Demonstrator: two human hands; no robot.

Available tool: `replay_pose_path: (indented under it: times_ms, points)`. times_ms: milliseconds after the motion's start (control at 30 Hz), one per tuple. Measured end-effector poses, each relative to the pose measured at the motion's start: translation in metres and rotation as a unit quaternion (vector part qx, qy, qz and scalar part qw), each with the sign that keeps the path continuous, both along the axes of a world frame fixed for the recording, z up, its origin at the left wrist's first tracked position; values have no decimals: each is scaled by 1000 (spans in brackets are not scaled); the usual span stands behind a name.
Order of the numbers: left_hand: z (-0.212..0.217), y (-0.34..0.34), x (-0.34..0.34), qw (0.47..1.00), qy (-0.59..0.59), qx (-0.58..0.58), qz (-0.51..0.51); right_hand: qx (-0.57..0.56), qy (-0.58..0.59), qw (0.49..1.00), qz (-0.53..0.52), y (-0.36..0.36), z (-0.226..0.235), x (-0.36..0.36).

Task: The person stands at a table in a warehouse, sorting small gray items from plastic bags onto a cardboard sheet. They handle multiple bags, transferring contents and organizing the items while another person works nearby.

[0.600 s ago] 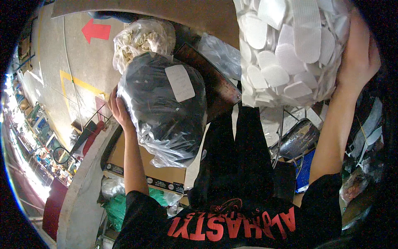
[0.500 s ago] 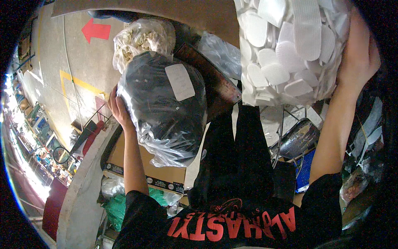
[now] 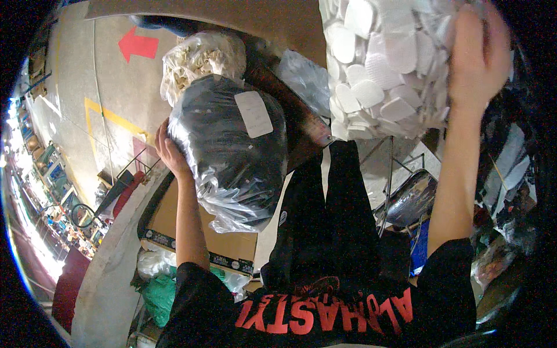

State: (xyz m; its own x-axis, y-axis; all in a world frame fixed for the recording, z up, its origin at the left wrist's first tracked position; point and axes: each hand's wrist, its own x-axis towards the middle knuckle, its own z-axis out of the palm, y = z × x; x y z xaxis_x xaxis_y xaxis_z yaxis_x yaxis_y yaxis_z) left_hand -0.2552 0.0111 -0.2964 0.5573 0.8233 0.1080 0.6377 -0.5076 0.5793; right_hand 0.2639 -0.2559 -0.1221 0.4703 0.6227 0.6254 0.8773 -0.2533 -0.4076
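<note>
My left hand [image 3: 169, 149] is closed against the left side of a clear plastic bag [image 3: 229, 153] stuffed with dark material. A white paper label [image 3: 253, 114] sits on that bag. My right hand [image 3: 478, 66], smeared by motion, grips the right side of a large clear bag of white pads [image 3: 383, 75]. The pads are flat with rounded ends. This bag is held up at the upper right, apart from the dark one, and its top is cut off by the picture's edge. The right thumb and fingertips are hard to make out.
A smaller clear bag of cream-coloured pieces [image 3: 203, 61] lies beyond the dark bag. Below it is an open cardboard box [image 3: 226, 246], with a green bag [image 3: 156, 298] nearby. A stool with a dark seat [image 3: 412, 197] stands at right. A red arrow [image 3: 139, 45] marks the floor.
My right hand and the bag of white pads have shifted left. The left hand and the dark bag have barely moved.
</note>
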Motion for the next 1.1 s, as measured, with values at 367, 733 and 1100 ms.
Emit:
replay_pose_path:
  times_ms: [367, 733, 1100]
  points:
    - [42, -77, -51, 905, 201, -241, 286, -19, -33, 991, -129, 19, 5, -4]
    - [59, -150, -77, 896, 246, -206, 307, -46, -3, 985, -167, 21, 22, -14]
    - [111, -157, -49, 928, 186, -161, 279, -21, 16, 982, -187, 18, 33, -19]
